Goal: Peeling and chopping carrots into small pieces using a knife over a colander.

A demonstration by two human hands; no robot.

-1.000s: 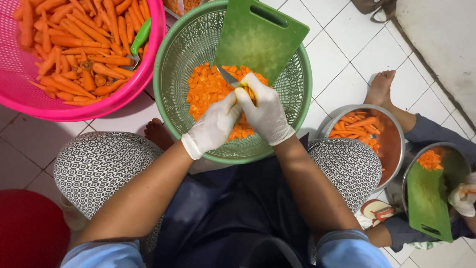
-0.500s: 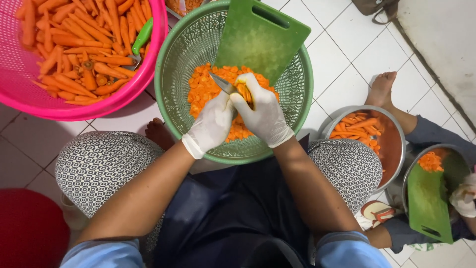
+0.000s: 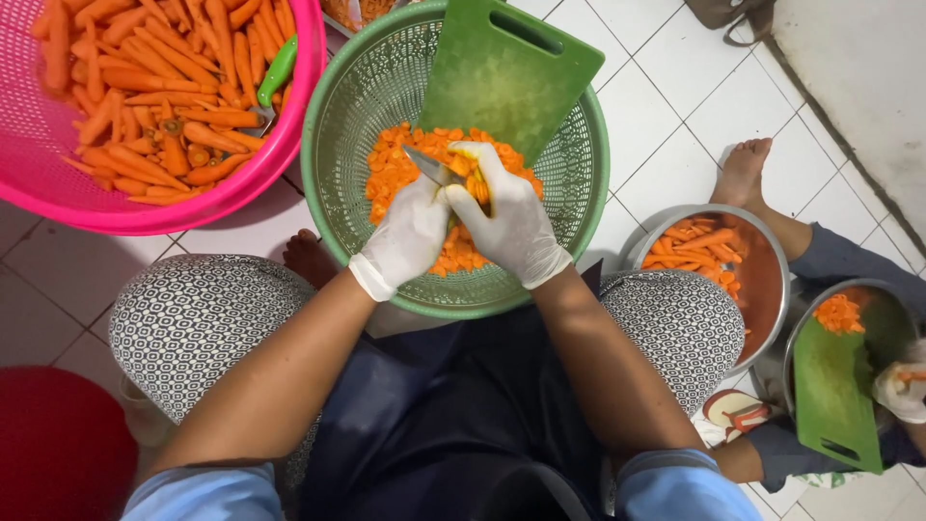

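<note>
Both my hands wear white gloves and work over a green perforated basket (image 3: pixel 569 241) half full of chopped carrot pieces (image 3: pixel 395 174). My left hand (image 3: pixel 410 232) grips a small knife (image 3: pixel 431 166), blade pointing up and left. My right hand (image 3: pixel 511 217) holds a piece of carrot (image 3: pixel 473 174) against the blade. A green cutting board (image 3: pixel 506 72) leans on the basket's far rim.
A pink basket (image 3: pixel 289 145) of whole peeled carrots with a green-handled peeler (image 3: pixel 277 72) sits at the upper left. At the right, another person sits by a metal bowl of carrots (image 3: pixel 762 280) and a second green board (image 3: pixel 834 396). A red object (image 3: pixel 48 453) lies lower left.
My hands stay over the basket. The knife blade has shifted slightly against the carrot piece, and the right hand's fingers have risen a little.
</note>
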